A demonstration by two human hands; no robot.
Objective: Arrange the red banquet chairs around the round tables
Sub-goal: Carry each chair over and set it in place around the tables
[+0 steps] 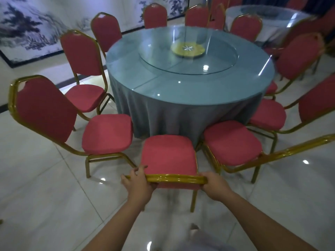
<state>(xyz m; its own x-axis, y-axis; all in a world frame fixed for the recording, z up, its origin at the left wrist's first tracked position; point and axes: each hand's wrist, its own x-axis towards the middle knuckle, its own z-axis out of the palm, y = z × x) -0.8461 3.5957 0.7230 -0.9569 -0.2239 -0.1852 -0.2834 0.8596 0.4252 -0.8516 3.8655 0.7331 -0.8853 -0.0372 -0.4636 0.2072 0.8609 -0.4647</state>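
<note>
— Where are we?
— Seating this chair (168, 154) at the round table's (181, 98) near edge. Our left hand (137, 182) and right hand (214, 185) both grip its gold top rail (174, 178).
— Next?
— We'd push it straight in, between the neighbouring chairs (107, 133).

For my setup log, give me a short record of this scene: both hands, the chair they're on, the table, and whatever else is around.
left hand: grips the left end of the chair's top rail
right hand: grips the right end of the same rail
chair: seat faces the table, between two neighbours
table: round, grey-blue cloth, glass top
turntable: glass, centred on the table
other chairs: ring the table
second table: far right, chairs beside it
floor: glossy pale tiles
</note>
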